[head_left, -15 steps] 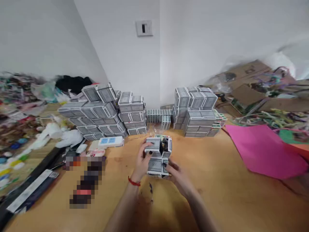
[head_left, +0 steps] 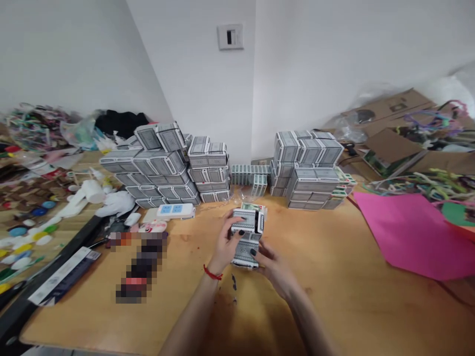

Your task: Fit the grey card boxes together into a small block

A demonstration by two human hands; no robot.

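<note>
Both hands grip a small stack of grey patterned card boxes [head_left: 247, 240] just above the wooden table [head_left: 334, 277]. My left hand [head_left: 226, 244], with a red thread at the wrist, clasps the stack's left side, its fingers over the top box. My right hand [head_left: 272, 267] holds the lower right side, fingertips on the bottom box. A green-edged box lies just behind the stack.
Large piles of the same boxes stand at the back left [head_left: 163, 165] and back right [head_left: 308, 168], with a low row between them. A pink paper sheet [head_left: 411, 232] lies right, cardboard and coloured scraps behind it. A white device [head_left: 174, 211], bottle caps and clutter sit left.
The stack looks more squared up between my hands. The view has shifted a little, so everything sits slightly right and lower.
</note>
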